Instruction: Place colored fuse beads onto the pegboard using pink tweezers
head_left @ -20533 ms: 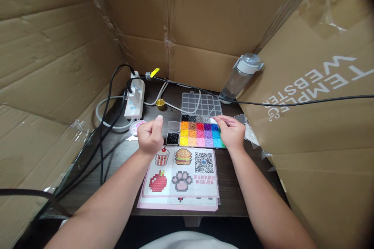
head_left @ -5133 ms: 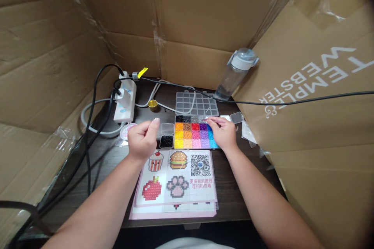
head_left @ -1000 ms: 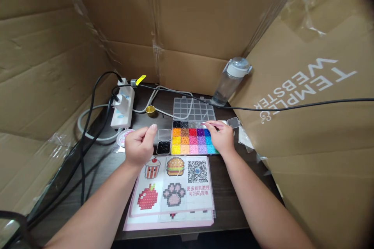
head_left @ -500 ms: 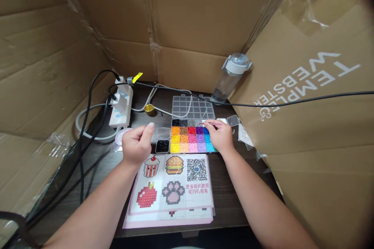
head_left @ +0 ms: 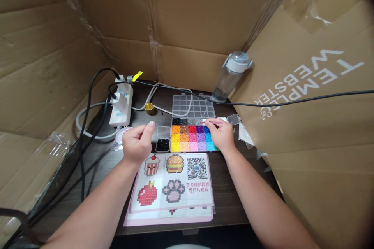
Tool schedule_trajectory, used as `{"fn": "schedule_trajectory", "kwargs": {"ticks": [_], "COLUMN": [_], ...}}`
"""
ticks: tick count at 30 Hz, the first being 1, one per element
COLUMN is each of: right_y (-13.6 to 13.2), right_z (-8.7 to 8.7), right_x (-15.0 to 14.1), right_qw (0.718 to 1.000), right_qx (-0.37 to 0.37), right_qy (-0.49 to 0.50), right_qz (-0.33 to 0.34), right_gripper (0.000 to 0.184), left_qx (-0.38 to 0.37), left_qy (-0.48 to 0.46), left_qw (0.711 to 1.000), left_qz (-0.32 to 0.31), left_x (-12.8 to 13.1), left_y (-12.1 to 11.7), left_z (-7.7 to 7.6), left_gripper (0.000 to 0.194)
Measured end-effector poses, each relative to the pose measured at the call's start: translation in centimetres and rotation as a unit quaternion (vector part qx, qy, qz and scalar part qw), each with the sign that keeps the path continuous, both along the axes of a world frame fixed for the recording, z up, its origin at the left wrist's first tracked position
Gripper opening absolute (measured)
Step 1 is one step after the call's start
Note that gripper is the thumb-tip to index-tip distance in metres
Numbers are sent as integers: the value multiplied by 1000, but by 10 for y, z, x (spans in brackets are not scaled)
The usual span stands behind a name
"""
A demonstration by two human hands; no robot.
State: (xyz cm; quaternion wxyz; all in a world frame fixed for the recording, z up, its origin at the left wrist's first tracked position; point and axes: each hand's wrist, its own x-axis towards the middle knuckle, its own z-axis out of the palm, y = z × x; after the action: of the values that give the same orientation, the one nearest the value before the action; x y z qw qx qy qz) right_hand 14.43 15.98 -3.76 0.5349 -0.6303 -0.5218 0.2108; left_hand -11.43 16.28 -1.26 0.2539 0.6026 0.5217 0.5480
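My right hand (head_left: 222,134) pinches slim pink tweezers (head_left: 214,122), which lie nearly level with their tip pointing left over the top row of the bead box (head_left: 193,137). The tip is near the grey and white beads; whether it grips a bead is too small to tell. Sorted by colour, the beads fill the box's compartments, and its clear lid (head_left: 189,106) lies folded back behind. My left hand (head_left: 137,142) is a fist with the thumb uppermost, raised left of a small open case of black beads (head_left: 163,144). What the fist holds, if anything, is hidden.
Pattern sheets (head_left: 172,186) lie in front of the box. A water bottle (head_left: 230,78) stands behind right. At left are a power strip (head_left: 121,103), cables and a round sticker (head_left: 122,134); a gold cup (head_left: 149,108) sits behind. Cardboard walls (head_left: 187,15) enclose the table.
Both hands keep much the same pose. The tweezers' tip has stayed around the grey and white beads with only small shifts. The view has moved slightly.
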Motion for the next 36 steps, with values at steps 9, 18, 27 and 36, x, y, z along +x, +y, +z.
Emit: {"fn": "schedule_trajectory", "kwargs": {"ticks": [9, 18, 27, 36], "right_y": [2, 0, -1, -1], "right_z": [0, 2, -1, -2], "right_x": [-2, -1, 1, 0], "right_qw": [1000, 1000, 1000, 1000], "right_qx": [-1, 2, 9, 17], "right_qy": [17, 15, -7, 15], "right_qz": [-5, -7, 3, 3], "right_gripper": [14, 12, 11, 12], "left_qx": [-4, -2, -1, -6], "left_qy": [5, 6, 12, 17], "left_qw": [1000, 1000, 1000, 1000], "left_qz": [8, 7, 6, -2], "left_x": [2, 1, 2, 4], "left_y": [-1, 0, -1, -1], "left_z": [4, 1, 0, 0], "left_gripper": [54, 53, 52, 52]}}
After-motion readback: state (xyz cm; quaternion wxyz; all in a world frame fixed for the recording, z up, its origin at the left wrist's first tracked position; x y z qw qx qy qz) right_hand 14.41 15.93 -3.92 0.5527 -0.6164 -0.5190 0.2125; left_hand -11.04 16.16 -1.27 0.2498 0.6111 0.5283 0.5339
